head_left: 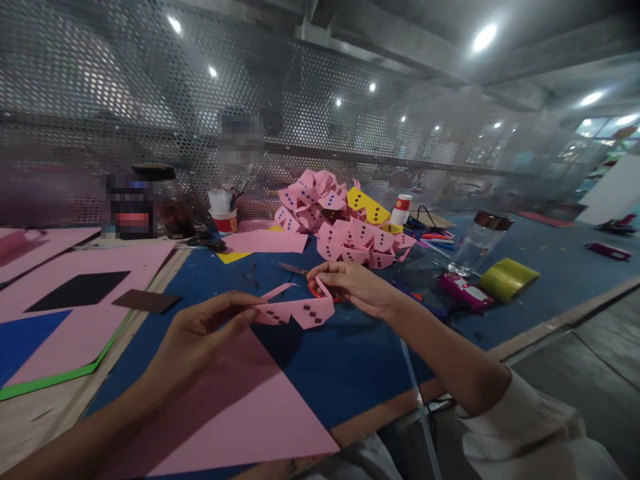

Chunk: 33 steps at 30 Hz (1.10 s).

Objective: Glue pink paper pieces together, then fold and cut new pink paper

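Observation:
Between my hands is a pink paper strip (305, 313) with dark diamond marks and a notched lower edge. My left hand (210, 327) pinches its left end between thumb and fingers. The right end is gripped by my right hand (345, 283), where the paper bends upward. A narrow pink tail sticks out above the strip. Scissors (293, 269) with orange handles lie on the blue mat just behind my right hand, partly hidden by it. Below the strip, a large pink sheet (240, 413) covers the near part of the mat.
Behind my hands stands a pile of pink marked paper pieces (313, 197) with a yellow piece (367, 205). A clear jar (477, 243), a magenta object (465, 293) and a yellow roll (510, 279) are right. Coloured sheets (145, 267) lie left. A perforated metal screen (300, 93) rises behind.

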### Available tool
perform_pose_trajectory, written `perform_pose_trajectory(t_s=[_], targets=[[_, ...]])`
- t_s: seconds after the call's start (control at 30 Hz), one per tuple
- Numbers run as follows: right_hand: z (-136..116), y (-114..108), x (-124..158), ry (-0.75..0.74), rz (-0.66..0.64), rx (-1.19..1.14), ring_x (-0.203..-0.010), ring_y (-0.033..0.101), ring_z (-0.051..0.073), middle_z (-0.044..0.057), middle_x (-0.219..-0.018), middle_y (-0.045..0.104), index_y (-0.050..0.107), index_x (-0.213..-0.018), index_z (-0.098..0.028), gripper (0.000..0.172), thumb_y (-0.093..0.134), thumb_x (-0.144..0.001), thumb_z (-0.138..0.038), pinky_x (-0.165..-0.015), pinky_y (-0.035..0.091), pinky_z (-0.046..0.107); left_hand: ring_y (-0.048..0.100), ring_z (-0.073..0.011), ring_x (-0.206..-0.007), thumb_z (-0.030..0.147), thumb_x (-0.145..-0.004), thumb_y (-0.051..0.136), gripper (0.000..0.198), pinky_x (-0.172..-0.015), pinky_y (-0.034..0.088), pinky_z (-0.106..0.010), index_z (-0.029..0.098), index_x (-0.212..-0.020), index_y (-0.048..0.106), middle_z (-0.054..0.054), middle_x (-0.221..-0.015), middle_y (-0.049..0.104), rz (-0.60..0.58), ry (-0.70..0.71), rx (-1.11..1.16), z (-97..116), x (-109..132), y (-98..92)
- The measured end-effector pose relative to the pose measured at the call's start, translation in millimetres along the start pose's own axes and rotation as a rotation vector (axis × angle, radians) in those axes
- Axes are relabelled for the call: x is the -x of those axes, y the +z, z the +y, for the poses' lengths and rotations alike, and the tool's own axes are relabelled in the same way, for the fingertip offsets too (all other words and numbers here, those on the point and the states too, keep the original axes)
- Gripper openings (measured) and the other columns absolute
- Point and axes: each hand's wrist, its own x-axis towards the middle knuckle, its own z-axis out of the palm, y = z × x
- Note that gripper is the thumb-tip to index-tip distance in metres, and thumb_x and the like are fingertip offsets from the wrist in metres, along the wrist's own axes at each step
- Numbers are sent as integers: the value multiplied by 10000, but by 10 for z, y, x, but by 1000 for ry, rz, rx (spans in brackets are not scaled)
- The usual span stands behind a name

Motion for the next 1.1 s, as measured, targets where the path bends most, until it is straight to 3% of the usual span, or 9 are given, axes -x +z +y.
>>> perform_pose_trajectory(t_s=[0.13, 0.37, 0.77, 1.1], targets=[[-5, -9, 3, -24, 2, 32, -721, 604, 92, 6, -832, 680, 767, -960, -175, 211, 810, -841, -345, -624, 484, 176, 760, -251, -934, 444, -852, 799, 232, -837, 613, -287, 247, -974, 816, -36, -1004, 832, 9, -27, 49, -13, -16, -3], [26, -48, -39, 0, 40, 54, -722, 632, 112, 10, -817, 694, 732, -901, -165, 265, 844, -792, -379, -675, 514, 217, 752, -256, -889, 467, -818, 822, 262, -785, 611, -295, 233, -934, 825, -81, -972, 819, 29, -45, 77, -18, -34, -19], [102, -8, -41, -76, 81, 251, -591, 514, 96, -18, -679, 628, 650, -858, -177, 337, 729, -869, -504, -541, 353, 205, 712, -204, -849, 467, -783, 855, 272, -769, 567, -260, 232, -916, 824, -47, -892, 788, 49, -159, 212, -26, -81, -41], [83, -53, -69, -112, 124, 378, -590, 519, 104, -21, -660, 610, 625, -816, -184, 303, 714, -856, -470, -572, 360, 228, 677, -171, -750, 438, -757, 858, 232, -681, 568, -227, 218, -816, 812, -32, -801, 730, -47, -301, 471, 59, -130, -66]])
